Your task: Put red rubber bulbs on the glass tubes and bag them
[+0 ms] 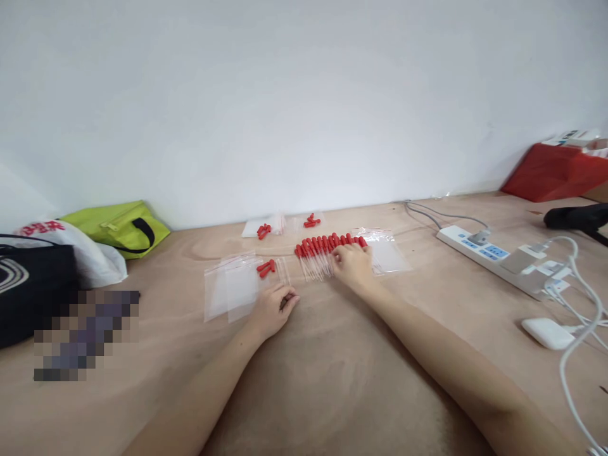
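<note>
Pale sticks with rounded red heads (325, 243) form one row, near three red clusters (266, 269); right hand (354, 263) over the row, left hand (272, 310) curled; fingers' pinch indiscernible.

Around its middle, the worktop (323, 380) carries red-topped sticks (320, 249) at twelve o'clock, clear bags (216, 294) and, farther out, a green bag (111, 229) at ten, a black bag (40, 294) at nine, a power strip (494, 254) between two and three.
</note>
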`<action>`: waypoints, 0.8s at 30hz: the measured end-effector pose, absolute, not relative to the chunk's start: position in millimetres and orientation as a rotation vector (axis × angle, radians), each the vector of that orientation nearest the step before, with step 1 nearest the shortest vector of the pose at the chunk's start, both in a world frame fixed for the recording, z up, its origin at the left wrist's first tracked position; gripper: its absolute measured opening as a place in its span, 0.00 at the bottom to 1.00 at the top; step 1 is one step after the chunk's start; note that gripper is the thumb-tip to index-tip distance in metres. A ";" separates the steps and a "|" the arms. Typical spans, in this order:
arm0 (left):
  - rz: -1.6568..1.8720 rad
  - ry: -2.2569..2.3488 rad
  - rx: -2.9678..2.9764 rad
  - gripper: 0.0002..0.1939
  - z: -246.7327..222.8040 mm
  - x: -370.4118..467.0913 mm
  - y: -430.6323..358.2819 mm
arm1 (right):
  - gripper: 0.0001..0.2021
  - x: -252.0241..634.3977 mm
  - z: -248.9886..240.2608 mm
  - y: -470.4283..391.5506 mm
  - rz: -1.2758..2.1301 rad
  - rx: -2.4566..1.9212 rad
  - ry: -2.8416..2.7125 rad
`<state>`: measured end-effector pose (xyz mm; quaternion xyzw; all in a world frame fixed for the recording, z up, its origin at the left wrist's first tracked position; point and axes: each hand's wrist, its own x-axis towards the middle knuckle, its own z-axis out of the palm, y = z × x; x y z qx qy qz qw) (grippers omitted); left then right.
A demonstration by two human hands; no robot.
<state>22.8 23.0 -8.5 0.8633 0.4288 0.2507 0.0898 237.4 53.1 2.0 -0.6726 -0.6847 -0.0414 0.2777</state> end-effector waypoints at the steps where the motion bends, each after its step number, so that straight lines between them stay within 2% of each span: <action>1: 0.780 1.288 2.567 0.06 -8.5 21.6 24.9 | 0.11 224.4 3.9 50.3 -0.082 -1.756 -1.900; 5: 1.019 1.555 2.532 0.06 -1.6 7.7 44.4 | 0.09 175.0 9.2 49.7 0.032 -1.746 -2.014; 7: 0.950 1.793 2.446 0.06 4.4 -2.2 60.2 | 0.10 157.5 11.7 54.2 0.089 -1.798 -1.997; 9: 0.725 1.975 2.326 0.10 9.2 -10.3 76.6 | 0.11 145.3 14.4 58.9 0.123 -1.842 -1.980; 13: 0.574 2.039 2.240 0.12 11.2 -14.2 99.5 | 0.12 130.7 17.2 65.3 0.169 -1.905 -1.976; 19: 0.474 2.027 2.132 0.07 10.8 2.3 105.5 | 0.12 120.8 16.9 65.3 0.199 -2.002 -2.023; 24: 0.507 2.004 2.092 0.09 12.4 18.8 101.7 | 0.14 141.8 22.0 46.7 0.026 -1.930 -2.061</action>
